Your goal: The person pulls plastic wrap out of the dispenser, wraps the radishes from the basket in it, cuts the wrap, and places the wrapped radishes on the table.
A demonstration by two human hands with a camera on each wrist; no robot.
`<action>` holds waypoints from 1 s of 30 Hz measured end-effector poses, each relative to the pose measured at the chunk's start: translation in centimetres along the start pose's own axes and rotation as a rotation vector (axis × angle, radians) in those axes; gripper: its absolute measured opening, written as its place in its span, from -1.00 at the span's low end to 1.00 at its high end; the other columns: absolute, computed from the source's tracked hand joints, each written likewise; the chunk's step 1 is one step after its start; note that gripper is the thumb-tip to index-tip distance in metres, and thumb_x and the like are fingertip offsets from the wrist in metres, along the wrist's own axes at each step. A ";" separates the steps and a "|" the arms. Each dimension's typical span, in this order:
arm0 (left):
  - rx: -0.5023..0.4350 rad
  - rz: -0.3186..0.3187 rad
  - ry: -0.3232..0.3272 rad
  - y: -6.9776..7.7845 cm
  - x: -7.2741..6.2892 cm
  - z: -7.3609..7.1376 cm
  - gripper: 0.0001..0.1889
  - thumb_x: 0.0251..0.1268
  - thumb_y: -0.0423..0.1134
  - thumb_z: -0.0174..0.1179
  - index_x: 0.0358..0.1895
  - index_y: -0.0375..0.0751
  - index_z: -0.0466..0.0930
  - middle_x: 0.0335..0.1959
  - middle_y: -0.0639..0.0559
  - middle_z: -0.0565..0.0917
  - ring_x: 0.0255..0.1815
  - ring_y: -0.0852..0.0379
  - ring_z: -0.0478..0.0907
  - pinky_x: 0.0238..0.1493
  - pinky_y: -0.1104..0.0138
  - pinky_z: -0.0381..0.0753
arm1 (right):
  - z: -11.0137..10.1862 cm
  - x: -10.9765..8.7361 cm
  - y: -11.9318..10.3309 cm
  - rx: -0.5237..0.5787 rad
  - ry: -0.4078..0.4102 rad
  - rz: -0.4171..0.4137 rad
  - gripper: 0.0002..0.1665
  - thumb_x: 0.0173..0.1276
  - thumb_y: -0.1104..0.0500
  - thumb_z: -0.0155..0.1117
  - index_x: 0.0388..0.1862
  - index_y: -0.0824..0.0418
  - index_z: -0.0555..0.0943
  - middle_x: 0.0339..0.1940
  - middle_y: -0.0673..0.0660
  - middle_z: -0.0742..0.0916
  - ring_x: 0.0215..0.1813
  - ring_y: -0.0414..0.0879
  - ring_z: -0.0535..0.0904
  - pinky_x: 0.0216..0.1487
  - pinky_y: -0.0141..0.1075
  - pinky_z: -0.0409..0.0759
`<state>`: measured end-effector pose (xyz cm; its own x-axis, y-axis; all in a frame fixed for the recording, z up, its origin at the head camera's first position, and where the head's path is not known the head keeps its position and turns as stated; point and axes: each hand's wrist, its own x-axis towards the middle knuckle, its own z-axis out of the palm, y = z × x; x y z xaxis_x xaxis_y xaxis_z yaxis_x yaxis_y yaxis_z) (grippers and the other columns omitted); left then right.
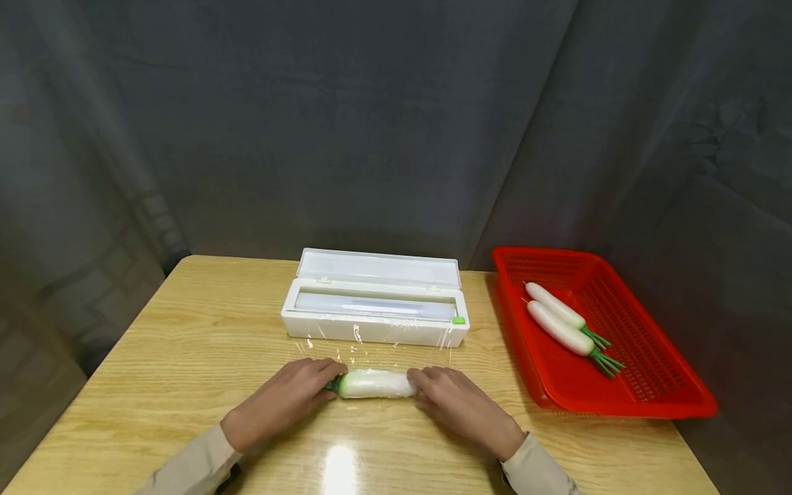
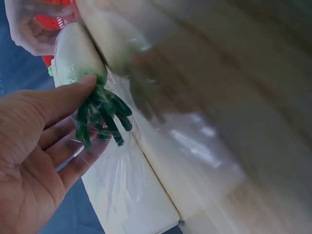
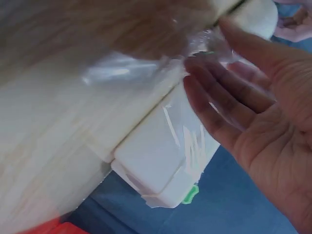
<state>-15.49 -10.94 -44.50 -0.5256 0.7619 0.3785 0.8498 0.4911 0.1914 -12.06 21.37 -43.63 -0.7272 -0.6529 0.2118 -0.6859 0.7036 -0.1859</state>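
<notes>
A white radish (image 1: 374,383) with green stems lies crosswise near the table's front, wrapped in clear cling film (image 2: 119,175). At its leafy end, my left hand (image 1: 291,392) pinches the green stems (image 2: 100,114) through the film, thumb on top and fingers beneath. My right hand (image 1: 464,412) holds the opposite, tapered end, with thumb and fingers around it and crinkled film at the fingertips. From the radish the film stretches back to a white cling film dispenser (image 1: 371,331), whose lid (image 1: 379,267) stands raised. A film roll (image 1: 371,305) lies inside the dispenser.
To the right stands a red plastic basket (image 1: 643,409), holding two more white radishes (image 1: 559,330) with green stems. A green tab (image 1: 458,320) sits at the dispenser's right end. Dark grey curtain (image 1: 346,137) hangs behind the wooden table (image 1: 204,323).
</notes>
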 end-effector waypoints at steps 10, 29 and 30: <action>-0.118 -0.060 -0.104 -1.0 0.7 -0.8 -0.71 0.34 -0.41 0.40 0.07 -0.20 0.63 -0.11 0.06 0.73 -0.16 0.24 0.67 -0.17 0.35 0.71 | -0.4 0.9 1.3 0.224 -0.030 0.072 -0.87 0.49 0.30 0.36 -0.14 0.09 0.61 -0.36 -0.09 0.64 -0.31 -0.31 0.48 -0.24 -0.44 0.52; -0.193 -0.130 -0.167 -1.6 1.2 -0.6 -0.72 0.39 -0.38 0.37 0.12 -0.23 0.71 -0.05 0.04 0.71 -0.07 0.19 0.65 -0.08 0.30 0.71 | -0.3 1.8 1.9 0.351 -0.061 0.130 -0.77 0.29 0.46 0.44 -0.36 0.15 0.66 -0.49 -0.07 0.62 -0.40 -0.35 0.40 -0.34 -0.49 0.40; -0.197 -0.131 -0.162 -1.7 1.2 -0.7 -0.72 0.38 -0.38 0.37 0.12 -0.22 0.71 -0.05 0.04 0.71 -0.08 0.19 0.65 -0.08 0.30 0.71 | -0.4 1.9 1.9 0.346 -0.060 0.141 -0.77 0.29 0.45 0.44 -0.36 0.13 0.67 -0.49 -0.08 0.62 -0.41 -0.36 0.40 -0.34 -0.49 0.41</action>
<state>-17.49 -11.14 -43.78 -0.6172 0.7628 0.1928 0.7576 0.5099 0.4076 -14.68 21.59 -43.19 -0.8085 -0.5788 0.1063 -0.5402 0.6583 -0.5242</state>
